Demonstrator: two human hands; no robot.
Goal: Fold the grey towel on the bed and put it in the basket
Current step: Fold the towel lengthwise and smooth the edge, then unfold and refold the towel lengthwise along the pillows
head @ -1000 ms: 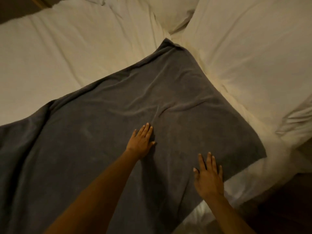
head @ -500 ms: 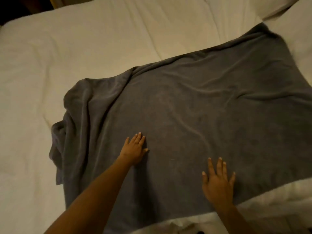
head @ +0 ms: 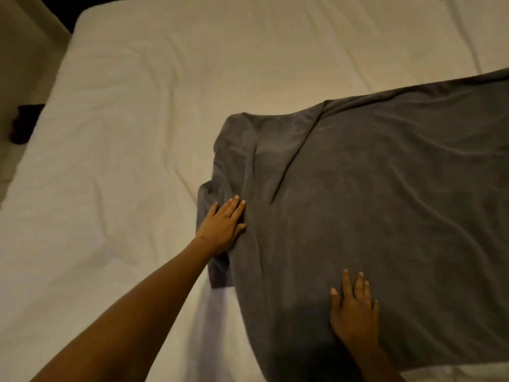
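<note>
The grey towel (head: pixel 385 202) lies spread over the right half of the white bed (head: pixel 124 133), running off the frame's right side. Its left end is bunched into folds. My left hand (head: pixel 221 228) rests flat on that bunched left edge, fingers together and pointing away from me. Flat on the towel's near edge lies my right hand (head: pixel 354 312), fingers spread. Neither hand grips the cloth. No basket is in view.
The bed's left edge runs diagonally down the left side. Beyond it is pale floor with a dark object (head: pixel 24 122) on it. White sheet lies bare to the left of the towel and behind it.
The view has swung left, so the towel sits further right in the frame. My left hand has slid from the towel's middle to its bunched left edge. My right hand stays on the near edge.
</note>
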